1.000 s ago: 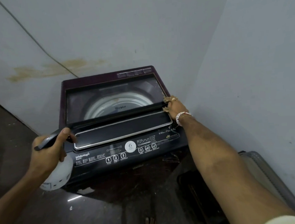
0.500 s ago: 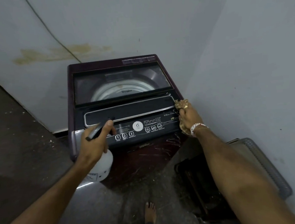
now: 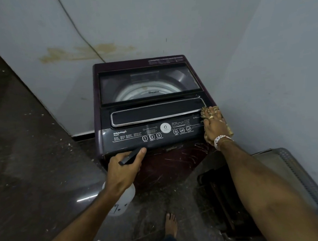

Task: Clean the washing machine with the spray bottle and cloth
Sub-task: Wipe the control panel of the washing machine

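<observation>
from my head view, the washing machine (image 3: 153, 109) sits in the middle of the frame, tucked into the corner where two pale walls meet, its glass lid (image 3: 148, 83) shut over the drum. my right hand (image 3: 215, 127) lies flat at the right end of the control panel (image 3: 151, 134), centre right of the frame, palm down on the cloth (image 3: 228, 126). the fingers are spread and pressing rather than gripping; the brownish cloth shows only as a fringe past my fingertips and along the outer edge of my hand. i judge i hold it this way so the whole palm pushes the cloth against the panel's corner for wiping.

my left hand (image 3: 124, 168) is lower, just left of centre, in front of the machine's front edge. its fingers are wrapped around the dark head of the spray bottle (image 3: 122, 201), with one finger stretched along the top towards the nozzle; the white body hangs below my wrist, over the dark floor (image 3: 34, 168). the nozzle points up and right at the panel, so i seem to keep it ready to wet the next patch while the other hand wipes. the maroon front face below the panel looks scuffed and streaked, and probably needs doing next.

my bare foot (image 3: 171, 224) shows at the bottom centre.
</observation>
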